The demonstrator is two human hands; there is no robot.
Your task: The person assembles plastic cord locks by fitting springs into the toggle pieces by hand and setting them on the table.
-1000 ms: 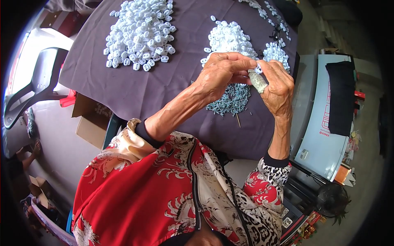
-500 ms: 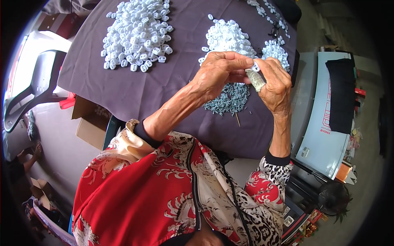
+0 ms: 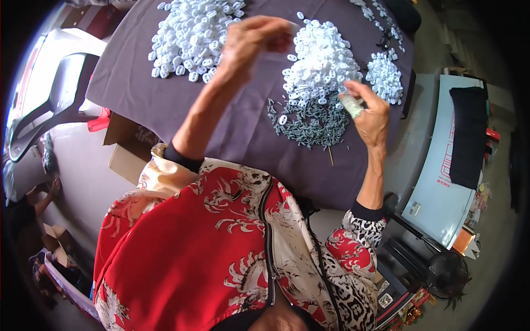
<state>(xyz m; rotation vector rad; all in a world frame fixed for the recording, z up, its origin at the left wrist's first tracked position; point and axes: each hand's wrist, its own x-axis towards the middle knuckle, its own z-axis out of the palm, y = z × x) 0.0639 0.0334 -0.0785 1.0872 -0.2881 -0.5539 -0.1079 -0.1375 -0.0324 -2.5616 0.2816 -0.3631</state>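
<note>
Lying in two adjoining heaps near the right hand [image 3: 371,118] are small white two-holed pieces, the central white heap [image 3: 323,60], and grey screw-like parts, the grey heap [image 3: 312,121]. The two meet at their edges. One loose white piece [image 3: 282,119] rests on the left of the grey heap.

Right hand: over the border of both heaps; index finger and a digit in a pale wrap [image 3: 351,106] stand apart, nothing visible between. Left hand [image 3: 251,43]: raised beside the large white heap [image 3: 190,38], fingers bent and blurred; whether they grip anything cannot be told.

Assessment: good handling here would likely mean taking one part at a time, squaring it between the fingertips and letting the wrapped digit bear any pressure. Pieces are best released low over a heap, since they could scatter. The loose white piece should preferably be kept clear of the grey parts.

Surroundings: a thin stick [image 3: 331,156] below the grey heap; a smaller white heap [image 3: 385,78] rightward; dark tablecloth [image 3: 248,129] beneath all.
</note>
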